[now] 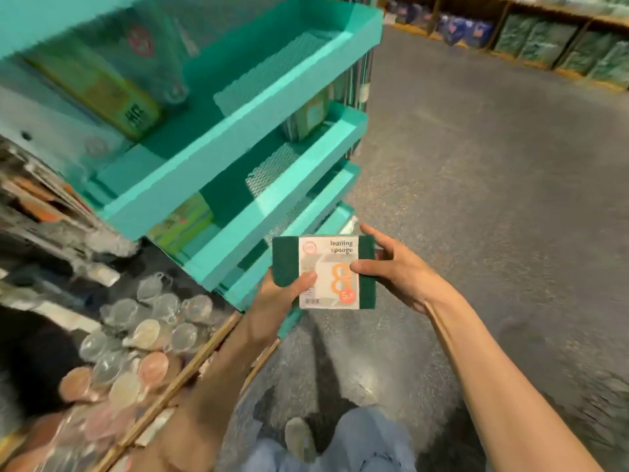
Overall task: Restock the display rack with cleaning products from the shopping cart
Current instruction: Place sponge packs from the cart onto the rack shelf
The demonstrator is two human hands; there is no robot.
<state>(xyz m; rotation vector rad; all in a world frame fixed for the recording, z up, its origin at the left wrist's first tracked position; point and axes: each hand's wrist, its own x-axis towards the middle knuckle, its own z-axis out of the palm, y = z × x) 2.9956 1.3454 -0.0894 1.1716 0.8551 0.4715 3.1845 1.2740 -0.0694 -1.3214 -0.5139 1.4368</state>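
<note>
Sponge pack [328, 272]: dark green scouring sponges in a white paper sleeve printed "sponge" with an orange figure; held flat, label up, just below frame centre, in front of the lower tiers of the rack and clear of them.
Left hand [282, 294]: at 7 o'clock of the pack, palm beneath it; thumb [304, 282] pressed onto the label face, the other fingers curled under the left edge and mostly hidden.
Right hand [398, 267]: at 3 o'clock of the pack; thumb [366, 267] on the label's right side, forefinger stretched along the top right corner, remaining fingers behind the pack, so a pinch across the right end.
Display rack [238, 137]: turquoise tiered trays running from 10 o'clock towards centre, with mesh floors.
Rack stock: a yellow-green box [98, 90] in the top tray at 10 o'clock; green packets [183, 223] in a lower tray at 8 o'clock of centre; blurred, labels unreadable.
Adjacent shelf [136, 338]: at 8 o'clock, round clear and pinkish items behind a wooden rail; kind cannot be told.
Floor [493, 165]: grey speckled, 1 to 5 o'clock.
Far shelving [544, 39]: wooden units at 1 o'clock holding green and blue bundles.
Person: jeans and one shoe [299, 437] at 6 o'clock.
</note>
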